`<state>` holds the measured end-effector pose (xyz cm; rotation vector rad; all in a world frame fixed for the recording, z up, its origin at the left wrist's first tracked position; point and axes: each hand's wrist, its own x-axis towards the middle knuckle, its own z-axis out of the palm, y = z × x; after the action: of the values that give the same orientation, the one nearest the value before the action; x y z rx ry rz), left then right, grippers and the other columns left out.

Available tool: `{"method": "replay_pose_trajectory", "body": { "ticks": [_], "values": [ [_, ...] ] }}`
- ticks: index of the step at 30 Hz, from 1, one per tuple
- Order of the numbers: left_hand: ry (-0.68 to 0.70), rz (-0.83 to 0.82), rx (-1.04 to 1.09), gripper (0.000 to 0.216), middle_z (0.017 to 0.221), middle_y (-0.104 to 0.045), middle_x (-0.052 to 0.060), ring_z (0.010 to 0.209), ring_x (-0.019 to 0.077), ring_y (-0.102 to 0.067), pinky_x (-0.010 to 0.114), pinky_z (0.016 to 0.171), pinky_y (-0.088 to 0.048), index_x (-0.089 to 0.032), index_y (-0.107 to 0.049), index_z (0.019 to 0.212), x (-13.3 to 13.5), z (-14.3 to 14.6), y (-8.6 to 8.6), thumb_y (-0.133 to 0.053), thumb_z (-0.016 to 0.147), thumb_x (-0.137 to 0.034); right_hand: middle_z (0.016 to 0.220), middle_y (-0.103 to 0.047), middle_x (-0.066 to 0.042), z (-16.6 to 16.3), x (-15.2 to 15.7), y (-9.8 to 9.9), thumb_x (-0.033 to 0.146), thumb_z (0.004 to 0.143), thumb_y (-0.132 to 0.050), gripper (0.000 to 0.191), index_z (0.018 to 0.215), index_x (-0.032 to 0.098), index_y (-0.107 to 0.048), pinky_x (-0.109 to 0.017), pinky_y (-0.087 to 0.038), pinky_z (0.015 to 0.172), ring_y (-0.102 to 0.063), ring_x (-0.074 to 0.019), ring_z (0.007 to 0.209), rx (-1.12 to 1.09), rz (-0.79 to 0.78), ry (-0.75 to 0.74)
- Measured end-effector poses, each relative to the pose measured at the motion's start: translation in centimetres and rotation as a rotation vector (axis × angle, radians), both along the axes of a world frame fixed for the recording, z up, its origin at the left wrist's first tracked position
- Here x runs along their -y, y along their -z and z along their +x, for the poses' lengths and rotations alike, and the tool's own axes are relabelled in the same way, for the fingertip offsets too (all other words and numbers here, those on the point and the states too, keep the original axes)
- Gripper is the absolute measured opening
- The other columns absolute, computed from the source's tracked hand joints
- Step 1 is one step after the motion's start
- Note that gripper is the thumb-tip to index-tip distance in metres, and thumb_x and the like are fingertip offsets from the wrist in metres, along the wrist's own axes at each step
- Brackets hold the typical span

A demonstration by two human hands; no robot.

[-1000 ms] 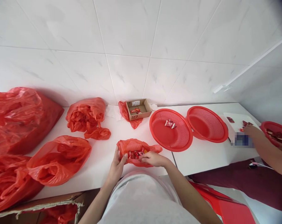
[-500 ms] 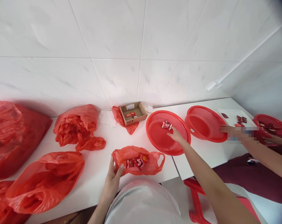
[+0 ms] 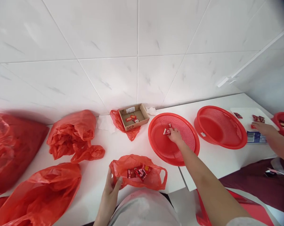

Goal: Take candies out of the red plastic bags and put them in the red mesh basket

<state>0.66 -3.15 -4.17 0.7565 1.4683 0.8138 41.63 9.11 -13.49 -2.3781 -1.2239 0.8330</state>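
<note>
My left hand [image 3: 111, 188] pinches the left edge of a red plastic bag [image 3: 158, 180], thumb in front and fingers behind. The bag's mouth gapes upward, and several red wrapped snack packets [image 3: 142, 171] lie inside. Further right, my right hand [image 3: 175, 136] reaches into a red perforated plastic basket [image 3: 153, 149]. Its fingers are closed on a small red-and-white snack packet [image 3: 166, 131]; a bit of a white wrapper end pokes out just above the fingertips.
Behind the bag stands a cardboard box [image 3: 137, 116] with a few packets. Red plastic bags [image 3: 70, 135] crowd the left. To the right are a second red basket [image 3: 220, 127], a white tray [image 3: 245, 111] with packets, and a co-worker's hand [image 3: 264, 128] over it.
My right hand has closed on the packet in the basket, shifting it slightly. The co-worker's hand has moved from the second basket to the tray. My view has shifted a little.
</note>
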Motion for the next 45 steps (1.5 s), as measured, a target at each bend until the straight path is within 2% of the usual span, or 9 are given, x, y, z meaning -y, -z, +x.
{"method": "replay_pose_trajectory", "body": {
  "ticks": [6, 12, 17, 21, 25, 34, 37, 40, 45],
  "values": [
    [0.04, 0.011, 0.0, 0.089, 0.104, -0.069, 0.004, 0.091, 0.0216, -0.065, 0.04, 0.084, -0.054, -0.033, -0.018, 0.151, -0.3, 0.9, -1.0, -0.064, 0.077, -0.052, 0.094, -0.062, -0.009, -2.8, 3.3, -2.6, 0.026, 0.071, -0.063, 0.024, 0.095, 0.021, -0.06, -0.037, -0.047, 0.075, -0.058, -0.0247, 0.09, -0.379, 0.058, 0.075],
    [0.012, 0.024, 0.043, 0.098, 0.07, -0.058, -0.005, 0.061, 0.0123, -0.052, 0.038, 0.078, -0.055, -0.032, -0.018, 0.151, 0.1, 0.8, -1.8, -0.07, 0.071, -0.053, 0.079, -0.056, 0.001, -6.7, 6.7, -9.4, 0.035, 0.077, -0.061, 0.02, 0.092, 0.023, -0.055, -0.024, -0.044, 0.056, -0.05, -0.0108, 0.063, -0.851, 0.236, 0.072],
    [-0.002, 0.008, 0.154, 0.089, 0.067, -0.051, -0.005, 0.061, 0.0115, -0.049, 0.037, 0.078, -0.053, -0.031, -0.024, 0.149, 1.0, 1.1, -3.3, -0.066, 0.075, -0.051, 0.077, -0.056, 0.002, -13.4, 9.1, -14.3, 0.021, 0.07, -0.069, 0.024, 0.091, 0.024, -0.057, -0.02, -0.039, 0.049, -0.047, -0.0078, 0.056, -1.424, 0.299, 0.133],
    [-0.015, 0.028, 0.241, 0.077, 0.069, -0.051, -0.005, 0.064, 0.0111, -0.049, 0.037, 0.08, -0.051, -0.031, -0.032, 0.146, 2.0, 1.1, -4.7, -0.064, 0.077, -0.048, 0.087, -0.062, 0.001, -18.8, 11.0, -15.0, 0.021, 0.073, -0.068, 0.028, 0.098, 0.025, -0.056, -0.028, -0.051, 0.059, -0.059, -0.0126, 0.068, -1.512, 0.182, 0.014],
    [-0.042, 0.041, 0.268, 0.072, 0.072, -0.052, -0.004, 0.064, 0.0107, -0.049, 0.037, 0.081, -0.051, -0.031, -0.034, 0.144, 3.0, 0.5, -5.1, -0.063, 0.079, -0.046, 0.1, -0.065, -0.002, -21.7, 12.5, -13.6, 0.021, 0.073, -0.067, 0.036, 0.106, 0.024, -0.055, -0.038, -0.054, 0.074, -0.065, -0.0185, 0.084, -1.649, 0.043, -0.003],
    [-0.08, 0.038, 0.299, 0.073, 0.075, -0.052, -0.003, 0.065, 0.0103, -0.048, 0.034, 0.079, -0.049, -0.031, -0.038, 0.142, 3.4, -0.2, -4.5, -0.066, 0.076, -0.044, 0.128, -0.057, -0.006, -20.6, 13.7, -11.9, 0.022, 0.075, -0.062, 0.035, 0.11, 0.027, -0.059, -0.037, -0.048, 0.089, -0.053, -0.0228, 0.12, -1.432, 0.101, 0.073],
    [-0.066, 0.049, 0.286, 0.075, 0.074, -0.053, -0.004, 0.065, 0.0105, -0.049, 0.032, 0.077, -0.049, -0.031, -0.036, 0.143, 3.2, -0.1, -4.6, -0.067, 0.076, -0.044, 0.118, -0.062, -0.005, -20.5, 14.0, -12.1, 0.028, 0.078, -0.062, 0.032, 0.11, 0.026, -0.057, -0.042, -0.047, 0.093, -0.061, -0.0226, 0.109, -1.414, 0.143, -0.026],
    [-0.06, 0.046, 0.272, 0.078, 0.071, -0.051, -0.005, 0.065, 0.0108, -0.049, 0.033, 0.079, -0.049, -0.031, -0.032, 0.146, 3.2, 0.0, -4.7, -0.066, 0.077, -0.043, 0.11, -0.065, -0.004, -20.9, 14.4, -11.8, 0.033, 0.077, -0.067, 0.038, 0.113, 0.025, -0.057, -0.044, -0.045, 0.097, -0.063, -0.0226, 0.104, -1.17, 0.179, -0.219],
    [-0.066, 0.049, 0.251, 0.077, 0.072, -0.051, -0.004, 0.065, 0.0104, -0.049, 0.034, 0.081, -0.049, -0.029, -0.032, 0.146, 3.3, -0.2, -4.6, -0.064, 0.078, -0.042, 0.131, -0.056, -0.007, -20.9, 14.2, -10.8, 0.049, 0.08, -0.065, 0.059, 0.132, 0.029, -0.048, -0.045, -0.04, 0.103, -0.053, -0.0248, 0.121, -0.77, 0.173, -0.309]
  ]
}}
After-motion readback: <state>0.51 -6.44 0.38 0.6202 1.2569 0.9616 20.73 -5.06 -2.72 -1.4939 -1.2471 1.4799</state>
